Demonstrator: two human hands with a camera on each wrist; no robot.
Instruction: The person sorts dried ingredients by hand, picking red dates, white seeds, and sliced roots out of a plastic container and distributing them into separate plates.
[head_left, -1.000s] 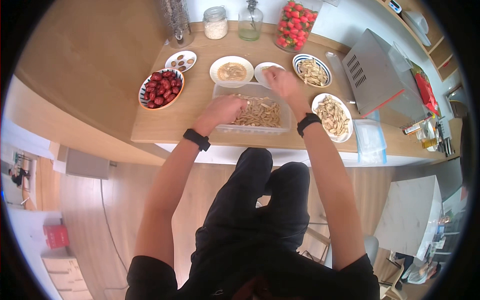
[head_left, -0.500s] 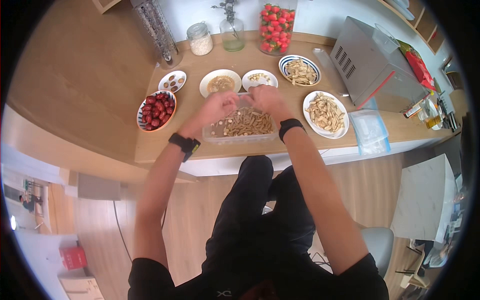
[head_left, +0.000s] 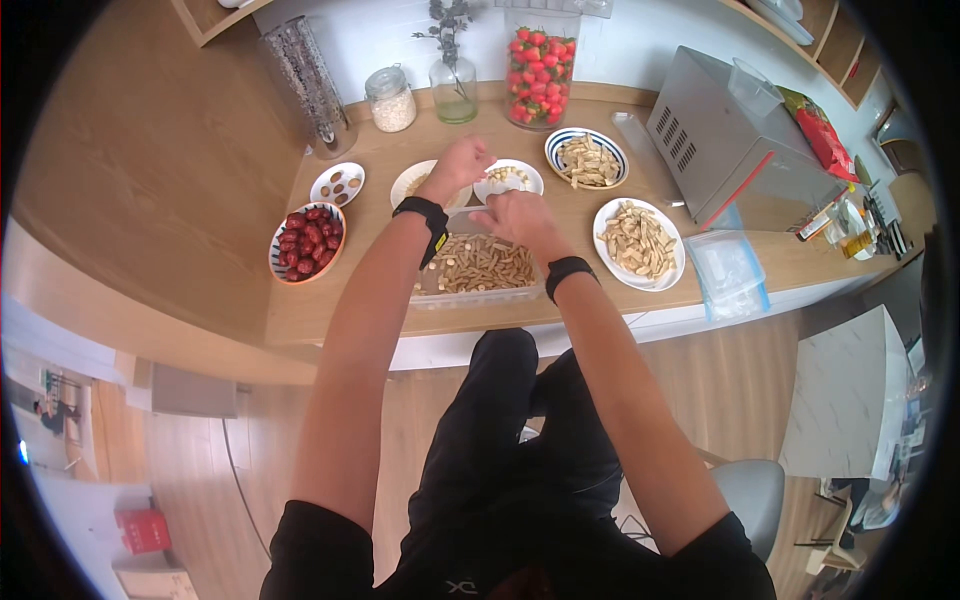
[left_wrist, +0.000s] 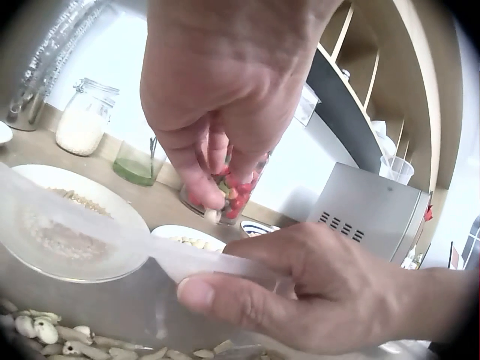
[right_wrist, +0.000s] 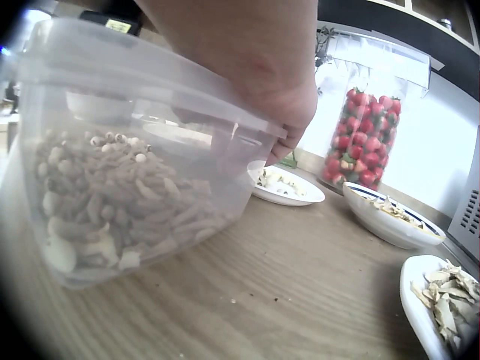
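My left hand (head_left: 458, 170) is above the two middle plates; in the left wrist view its fingertips pinch a small white piece (left_wrist: 213, 215). My right hand (head_left: 520, 218) grips the far rim of a clear plastic box (head_left: 490, 297), thumb on the near side of the rim in the left wrist view. Inside the box lie brownish elongated pieces (head_left: 485, 262) and small white round ones. Behind it, a small white plate (head_left: 533, 182) holds pale round pieces. The plate to its left (head_left: 398, 190), with crumbly tan bits, is partly hidden by my left hand.
Left on the counter are a bowl of red dates (head_left: 308, 243) and a small plate with brown discs (head_left: 338, 184). Two dishes of pale strips (head_left: 588, 162) (head_left: 640, 240), plastic bags (head_left: 727, 270) and a grey appliance (head_left: 735, 140) are right. Jars and strawberries (head_left: 540, 78) stand behind.
My left hand has gone from inside the box to above the plates. My right hand has come from the small plate to the box's far rim. The head view has shifted.
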